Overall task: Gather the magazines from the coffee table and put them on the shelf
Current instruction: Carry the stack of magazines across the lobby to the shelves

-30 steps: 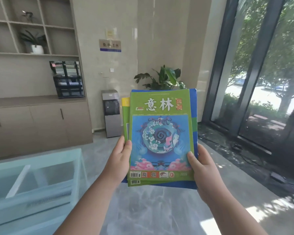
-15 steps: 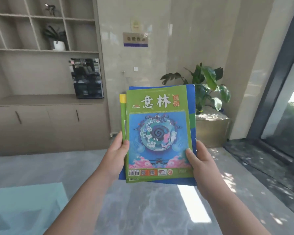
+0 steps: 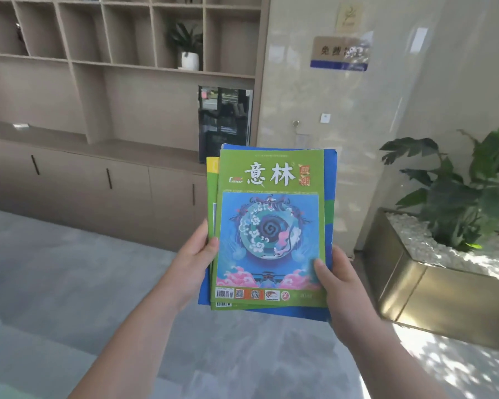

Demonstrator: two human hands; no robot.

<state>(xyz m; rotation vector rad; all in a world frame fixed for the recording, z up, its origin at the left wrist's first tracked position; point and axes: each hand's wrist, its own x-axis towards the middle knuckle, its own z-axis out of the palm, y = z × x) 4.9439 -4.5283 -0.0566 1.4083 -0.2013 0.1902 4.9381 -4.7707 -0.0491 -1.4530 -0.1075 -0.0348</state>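
Note:
I hold a stack of magazines [image 3: 270, 226] upright in front of me, its top cover green with a blue round picture and white characters. My left hand [image 3: 193, 260] grips the stack's left edge, thumb on the cover. On the lower right edge sits my right hand [image 3: 336, 279], its thumb pressed on the cover too. Behind the stack stands the wooden shelf unit [image 3: 121, 64] with open cubbies, and a counter ledge [image 3: 144, 152] above closed cabinets.
A black glass-fronted appliance [image 3: 225, 119] stands on the ledge just behind the magazines. A small potted plant [image 3: 189, 53] fills one cubby. At the right, a brass planter [image 3: 432, 298] with a large leafy plant [image 3: 467, 191] sits on the grey floor. A marble wall carries a sign [image 3: 340, 53].
My view has swung left and closer to the shelf unit; the window and the glass coffee table have left the frame. Both hands keep the same grip on the stack.

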